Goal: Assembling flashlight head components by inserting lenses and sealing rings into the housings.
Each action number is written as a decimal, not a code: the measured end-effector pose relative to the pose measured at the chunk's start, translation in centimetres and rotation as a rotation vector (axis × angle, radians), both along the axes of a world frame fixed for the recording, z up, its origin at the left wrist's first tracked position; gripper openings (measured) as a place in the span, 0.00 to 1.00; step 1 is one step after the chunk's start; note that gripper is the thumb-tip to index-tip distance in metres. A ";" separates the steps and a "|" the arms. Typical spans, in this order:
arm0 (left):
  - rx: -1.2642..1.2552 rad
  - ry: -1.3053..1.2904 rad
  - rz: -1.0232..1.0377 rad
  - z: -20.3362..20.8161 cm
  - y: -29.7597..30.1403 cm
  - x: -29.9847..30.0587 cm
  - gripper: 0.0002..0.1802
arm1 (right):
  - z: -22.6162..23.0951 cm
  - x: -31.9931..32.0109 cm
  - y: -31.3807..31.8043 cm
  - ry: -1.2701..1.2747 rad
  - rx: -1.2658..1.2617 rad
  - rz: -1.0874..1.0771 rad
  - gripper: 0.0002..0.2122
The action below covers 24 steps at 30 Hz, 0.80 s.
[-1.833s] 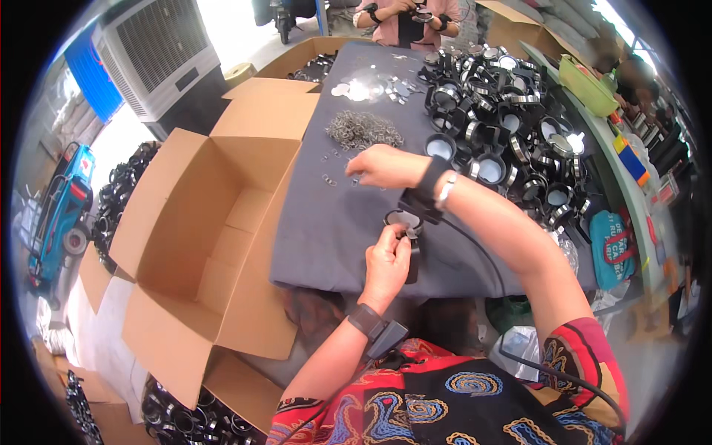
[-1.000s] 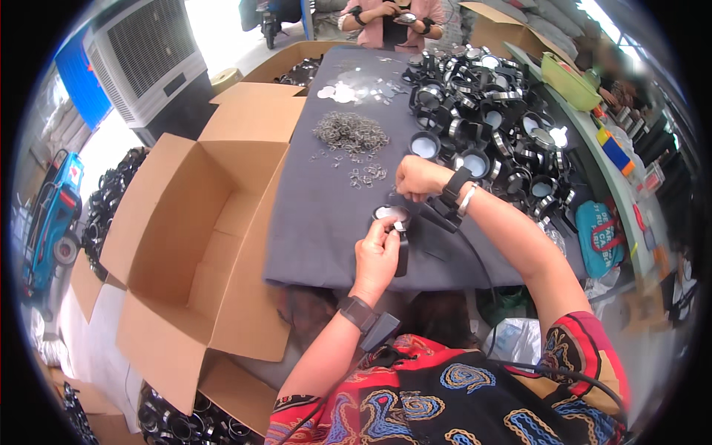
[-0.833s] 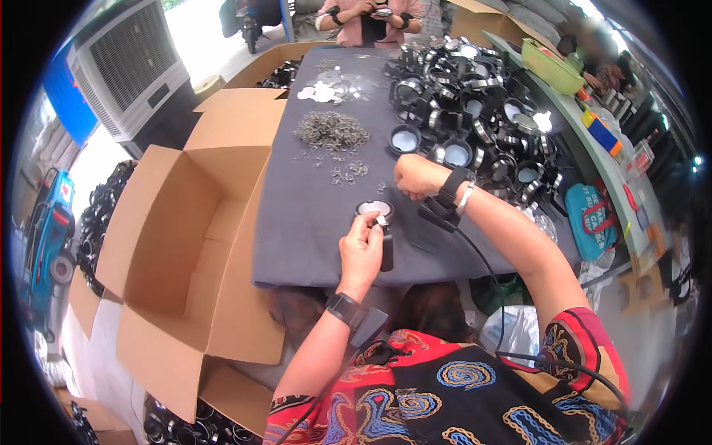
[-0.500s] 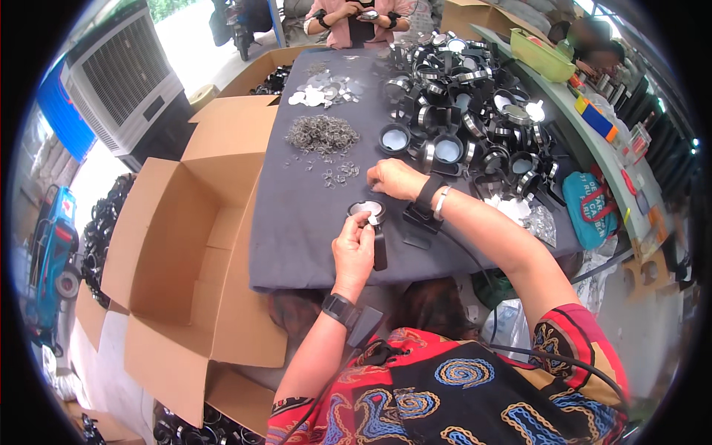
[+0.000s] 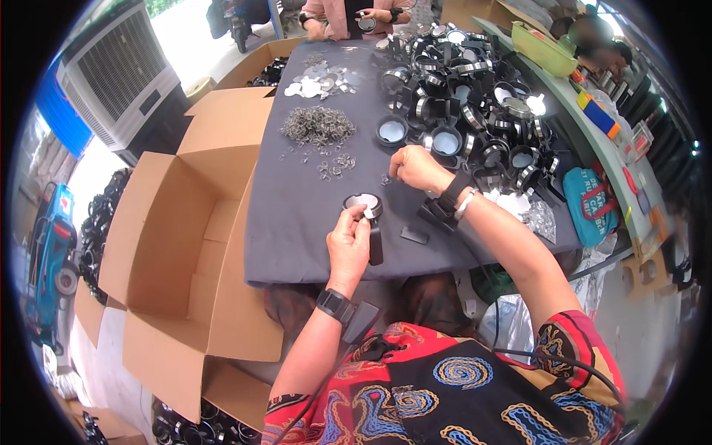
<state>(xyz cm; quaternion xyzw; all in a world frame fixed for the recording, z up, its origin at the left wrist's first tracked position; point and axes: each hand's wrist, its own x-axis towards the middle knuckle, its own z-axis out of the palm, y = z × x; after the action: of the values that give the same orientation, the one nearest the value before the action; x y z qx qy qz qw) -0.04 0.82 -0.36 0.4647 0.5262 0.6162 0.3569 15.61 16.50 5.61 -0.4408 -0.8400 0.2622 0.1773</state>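
Ring (image 5: 363,199) at the table's (image 5: 297,241) near end, its rim pinched by the left hand (image 5: 348,243), seemingly to steady it face up. The right hand's (image 5: 421,169) fingertips are together beside a clip (image 5: 385,179); whether they grip anything, I cannot tell. The far carton (image 5: 239,72) holds dark parts (image 5: 272,72); the near carton (image 5: 167,230) stands open.

Passage: bare grey tablecloth (image 5: 285,230), near left, between cardboard carton (image 5: 178,245) and left hand (image 5: 350,245). Obstructions: black handled ring (image 5: 375,236) in that hand; right hand (image 5: 421,169); metal-clip pile (image 5: 319,126), far left; handled-ring heap (image 5: 475,111), far right.
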 end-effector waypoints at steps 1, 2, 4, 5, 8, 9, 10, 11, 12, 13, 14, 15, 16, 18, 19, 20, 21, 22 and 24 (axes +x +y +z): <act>-0.030 0.001 -0.006 -0.2 -0.2 0.0 0.11 | -0.2 0.2 0.0 -0.003 -0.044 -0.037 0.11; -0.030 0.002 -0.007 0.0 -0.2 0.0 0.11 | -0.1 0.1 -0.2 -0.005 -0.087 -0.072 0.11; -0.045 -0.017 -0.015 0.2 -0.3 0.1 0.11 | -0.4 -0.3 -0.4 0.068 -0.128 -0.085 0.10; -0.044 -0.014 -0.016 0.2 -0.3 0.1 0.11 | -0.6 -0.5 -0.5 0.141 -0.168 -0.099 0.09; -0.031 -0.006 -0.008 0.4 -0.4 0.2 0.11 | -2.2 -0.9 0.2 0.033 0.120 0.023 0.09; -0.030 -0.007 -0.007 0.4 -0.4 0.3 0.10 | -2.7 -0.9 0.6 0.014 0.143 0.089 0.07; -0.029 -0.008 -0.007 0.3 -0.4 0.4 0.10 | -3.0 -0.6 0.9 0.016 0.146 0.088 0.07; -0.026 -0.006 -0.002 0.2 -0.3 0.4 0.10 | -2.8 -0.7 1.0 -0.055 0.133 0.114 0.06; -0.027 -0.007 -0.007 0.1 -0.3 0.3 0.10 | -2.6 -0.7 1.0 -0.127 0.120 0.138 0.05; -0.029 -0.008 -0.013 0.0 -0.2 0.3 0.10 | -3.0 -0.4 1.2 -0.084 0.171 0.149 0.04; -0.027 -0.010 -0.009 0.1 -0.3 0.2 0.10 | -2.6 -0.5 0.8 -0.086 0.173 0.154 0.04; -0.043 -0.012 -0.009 0.2 -0.3 0.2 0.10 | -2.2 -0.4 0.5 0.009 0.078 0.096 0.04; -0.059 -0.014 -0.011 0.3 -0.3 0.2 0.10 | -1.8 -0.4 0.0 0.102 -0.017 0.037 0.04; -0.024 0.008 -0.005 -0.2 -0.2 0.1 0.10 | -1.2 -0.3 -0.8 0.201 -0.068 -0.045 0.04; 0.007 0.035 0.000 -0.4 -0.1 0.0 0.10 | -1.2 -0.2 -0.7 0.217 -0.054 -0.058 0.04; 0.009 0.032 -0.004 -0.3 -0.2 0.1 0.10 | -1.3 0.0 -0.8 0.234 -0.041 -0.077 0.04; 0.001 0.008 -0.005 0.0 -0.3 0.1 0.10 | -1.6 0.2 -0.8 0.241 0.082 -0.037 0.04; -0.008 -0.016 -0.006 0.2 -0.4 0.1 0.10 | -1.8 0.3 -1.1 0.239 0.084 -0.040 0.04; -0.006 -0.018 -0.007 0.3 -0.4 0.2 0.10 | -1.7 0.4 -1.8 0.338 0.267 -0.061 0.04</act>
<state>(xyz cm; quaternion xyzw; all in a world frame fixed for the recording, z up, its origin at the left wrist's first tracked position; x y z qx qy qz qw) 0.21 0.38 -0.06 0.4598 0.5230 0.6177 0.3653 16.03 14.71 3.88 -0.3883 -0.8119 0.2133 0.3802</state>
